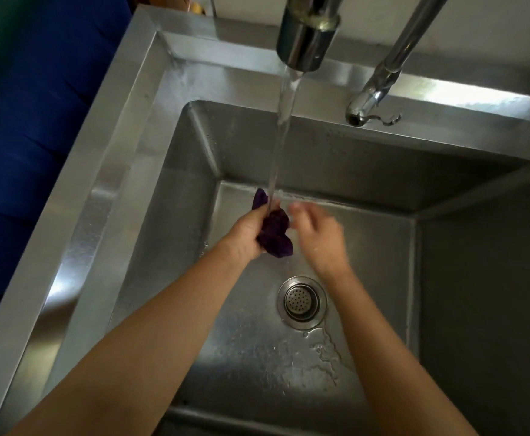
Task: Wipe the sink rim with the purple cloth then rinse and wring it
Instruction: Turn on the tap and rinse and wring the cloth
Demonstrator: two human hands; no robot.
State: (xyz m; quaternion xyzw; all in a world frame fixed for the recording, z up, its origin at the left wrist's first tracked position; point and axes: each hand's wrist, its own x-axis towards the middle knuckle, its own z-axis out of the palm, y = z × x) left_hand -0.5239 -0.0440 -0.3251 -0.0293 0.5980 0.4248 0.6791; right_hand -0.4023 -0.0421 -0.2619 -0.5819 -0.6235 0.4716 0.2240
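Purple cloth [273, 229] is bunched up over the steel sink [106, 171] basin, up and left of the drain [301, 302], right where the water stream [284, 127] from the faucet [307, 36] lands. Head view, the only one: rinse step looks in hand, since the tap runs and the stream hits the cloth's top edge; rim wiping seems done, judging by that. Left hand [245, 234] is clamped on the cloth, fingers wrapped round its left side, wad sticking out above and below the fist. Right hand [318, 236] sits just beside the cloth on its right, fingers loosely spread and blurred; touching or not, cannot tell. Next move likely calls for both hands closing on the wad and twisting opposite ways to wring it over the basin.
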